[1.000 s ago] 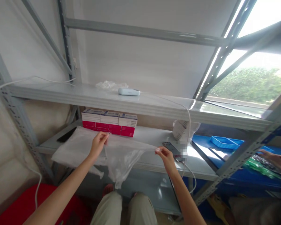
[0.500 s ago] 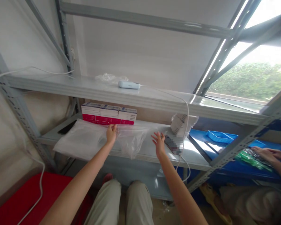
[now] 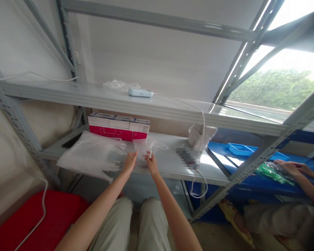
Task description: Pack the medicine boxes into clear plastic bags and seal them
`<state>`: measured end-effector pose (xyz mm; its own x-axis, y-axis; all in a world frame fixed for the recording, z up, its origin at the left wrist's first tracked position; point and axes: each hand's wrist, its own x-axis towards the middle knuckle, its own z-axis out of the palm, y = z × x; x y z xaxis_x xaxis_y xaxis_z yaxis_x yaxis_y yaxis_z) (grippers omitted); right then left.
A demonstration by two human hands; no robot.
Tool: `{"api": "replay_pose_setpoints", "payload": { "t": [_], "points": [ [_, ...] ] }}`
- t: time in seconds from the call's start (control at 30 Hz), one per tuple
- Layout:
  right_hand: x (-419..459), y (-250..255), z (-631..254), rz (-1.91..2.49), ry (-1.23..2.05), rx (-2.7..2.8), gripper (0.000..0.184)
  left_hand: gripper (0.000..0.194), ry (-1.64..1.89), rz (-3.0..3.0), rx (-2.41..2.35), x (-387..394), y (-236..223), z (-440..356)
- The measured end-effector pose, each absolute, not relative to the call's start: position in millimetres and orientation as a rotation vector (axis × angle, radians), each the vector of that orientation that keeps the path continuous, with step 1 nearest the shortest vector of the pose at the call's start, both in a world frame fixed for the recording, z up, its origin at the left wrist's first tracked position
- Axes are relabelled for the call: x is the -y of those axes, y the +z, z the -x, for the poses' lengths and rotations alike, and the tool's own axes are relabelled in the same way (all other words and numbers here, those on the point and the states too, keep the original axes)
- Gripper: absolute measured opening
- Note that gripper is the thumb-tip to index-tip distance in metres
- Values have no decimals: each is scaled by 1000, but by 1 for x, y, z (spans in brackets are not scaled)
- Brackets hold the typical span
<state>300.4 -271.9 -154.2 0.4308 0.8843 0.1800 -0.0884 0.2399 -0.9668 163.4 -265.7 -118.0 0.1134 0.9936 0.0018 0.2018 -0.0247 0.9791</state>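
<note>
My left hand (image 3: pixel 131 162) and my right hand (image 3: pixel 151 164) are close together over the front of the middle shelf. Between them is a thin clear plastic bag (image 3: pixel 142 147), partly crumpled on the shelf. The fingers of both hands pinch its near edge. A small white strip shows at my right fingertips; whether it belongs to the bag I cannot tell. To the left lies a pile of clear plastic bags (image 3: pixel 85 151), some hanging over the shelf edge. Behind the hands stands a row of red-and-white boxes (image 3: pixel 117 128).
A phone-like device, blurred out (image 3: pixel 188 158), lies right of my hands with a white cable (image 3: pixel 203 130). Behind it leans a packed clear pouch (image 3: pixel 202 136). A pale blue device (image 3: pixel 140 92) rests on the upper shelf. Another person's hands (image 3: pixel 290 168) work at the blue table (image 3: pixel 253 181).
My right hand has moved left, beside my left hand, and closed on the bag. My left hand has come slightly nearer. The bag has been drawn away from the pile, whose right side is now ruffled.
</note>
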Motion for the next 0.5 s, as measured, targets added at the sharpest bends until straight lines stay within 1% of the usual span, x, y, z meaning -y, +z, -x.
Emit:
{"api": "replay_pose_setpoints", "payload": {
  "t": [0.1, 0.3, 0.4, 0.5],
  "points": [
    [279, -154, -308, 1088, 813, 940, 41, 38, 890, -1329, -1293, 264, -112, -163],
    [293, -144, -330, 1024, 955, 952, 36, 40, 750, -1295, -1265, 255, -115, -161],
    [299, -133, -341, 1088, 982, 929, 45, 45, 672, -1262, -1167, 256, -115, -159],
    [305, -123, -345, 1134, 992, 942, 53, 44, 639, -1219, -1067, 258, -112, -160]
  ]
}}
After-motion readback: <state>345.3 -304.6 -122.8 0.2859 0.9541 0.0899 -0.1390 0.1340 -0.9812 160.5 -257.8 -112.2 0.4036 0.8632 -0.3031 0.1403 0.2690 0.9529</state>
